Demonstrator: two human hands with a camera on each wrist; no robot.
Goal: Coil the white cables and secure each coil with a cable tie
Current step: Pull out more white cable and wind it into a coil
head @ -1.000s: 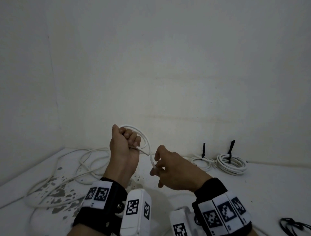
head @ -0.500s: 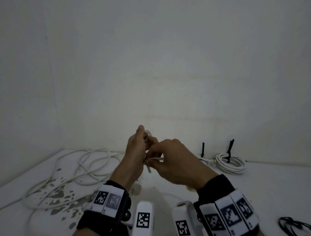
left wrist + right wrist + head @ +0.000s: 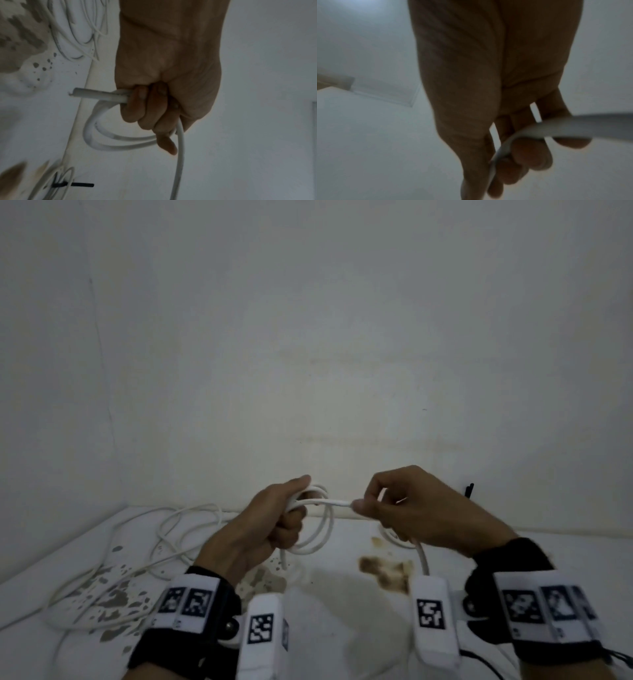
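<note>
Head view, mid-tabletop: coiling under way, not finished.
Left hand (image 3: pixel 270 529): fingers curled tight round a small coil (image 3: pixel 317 529) of white cable, about 2 loops showing, held above the tabletop (image 3: pixel 342 611).
Right hand (image 3: pixel 424 508): fingertips pinching the same cable just beside its straight run from the left fist; cable trailing down past the right wrist.
Done, by the look of it: 1 tied bundle partly hidden behind the right hand, with a black cable tie (image 3: pixel 469 490) standing up near the wall.
Left to do, as a judgement: more loops, then a tie on this coil; then the loose cable (image 3: pixel 178 529) sprawled at the far left, not yet coiled.
Surroundings: brown stains (image 3: pixel 387 571) and grey flecks on the tabletop; a thin black lead at the lower right edge.
In the way: nothing between the hands; loose cable lying close to the left forearm, a likely snag.

Left wrist view, under the fist:
Fingers (image 3: pixel 150 108): clamped on the coil (image 3: pixel 106 138), 2 loops hanging below, a cut cable end (image 3: pixel 89 94) poking out sideways.
Beyond: a tied bundle (image 3: pixel 51 181) with its black tie (image 3: pixel 75 184) on the tabletop; loose cable at the top.

Right wrist view, dim and blurred:
Fingers (image 3: pixel 530 155): curled round the cable (image 3: pixel 573 127), which crosses them and runs out to the right.
Beyond: pale wall only.
</note>
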